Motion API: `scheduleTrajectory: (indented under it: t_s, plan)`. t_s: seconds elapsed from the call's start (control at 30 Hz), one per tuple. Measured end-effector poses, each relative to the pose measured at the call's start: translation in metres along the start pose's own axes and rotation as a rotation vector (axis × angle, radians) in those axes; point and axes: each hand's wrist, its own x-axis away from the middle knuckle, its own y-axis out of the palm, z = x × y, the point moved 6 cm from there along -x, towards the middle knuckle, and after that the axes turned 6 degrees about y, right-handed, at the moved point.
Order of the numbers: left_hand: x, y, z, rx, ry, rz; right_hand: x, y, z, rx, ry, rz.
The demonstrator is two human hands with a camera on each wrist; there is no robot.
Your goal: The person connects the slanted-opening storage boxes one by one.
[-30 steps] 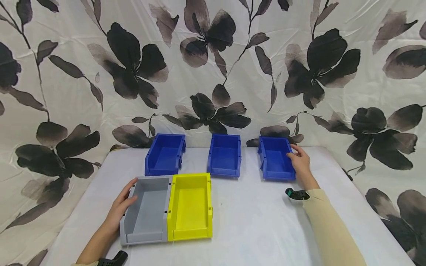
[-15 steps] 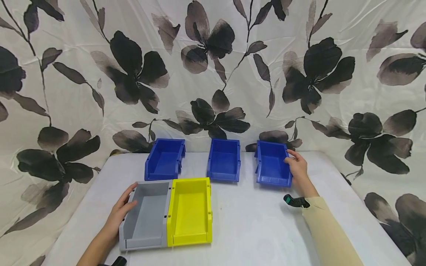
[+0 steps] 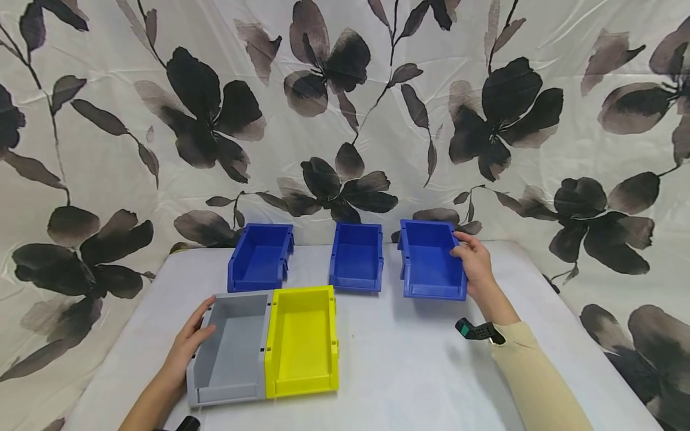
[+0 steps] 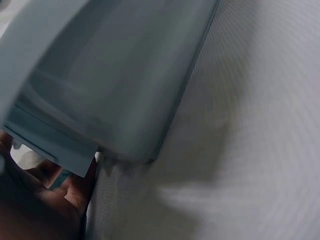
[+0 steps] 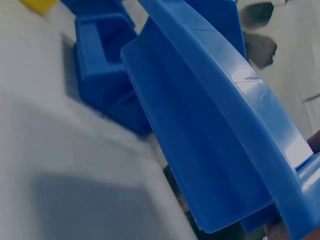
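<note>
A grey storage bin (image 3: 234, 347) stands at the front left. My left hand (image 3: 183, 350) grips its left wall, thumb over the rim; some fingers are hidden behind it. In the left wrist view part of that hand (image 4: 65, 197) shows below the bin's end. On the far right, my right hand (image 3: 474, 266) holds the rightmost blue storage bin (image 3: 433, 263) by its right wall, raised above the table with a shadow below. The right wrist view shows this held bin (image 5: 195, 135) from close by, clear of the white surface.
A yellow bin (image 3: 302, 341) stands directly against the grey one's right side. Two more blue bins, one at the back left (image 3: 261, 257) and one at the back middle (image 3: 356, 257), stand on the white table (image 3: 399, 371). A floral cloth (image 3: 409, 137) hangs behind.
My right hand has lifted the rightmost blue bin off the table and brought it slightly left, toward the middle blue bin. The left hand keeps its place on the grey bin.
</note>
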Motion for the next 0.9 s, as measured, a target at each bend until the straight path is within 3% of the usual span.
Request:
scheduleTrajectory:
  t_s: [0.17, 0.43, 0.67, 0.9]
  plan:
    - [0.001, 0.0, -0.002, 0.006, -0.019, -0.003, 0.019, 0.011, -0.01, -0.043, -0.015, -0.076]
    - [0.0, -0.001, -0.003, 0.015, -0.019, -0.001, 0.049, 0.034, -0.022, -0.02, -0.076, -0.143]
    - [-0.001, -0.001, -0.006, 0.022, -0.046, -0.027, 0.071, 0.052, -0.017, -0.028, -0.074, -0.214]
    - [-0.003, 0.0, -0.005, 0.012, -0.048, -0.045, 0.093, 0.068, -0.002, -0.054, -0.043, -0.201]
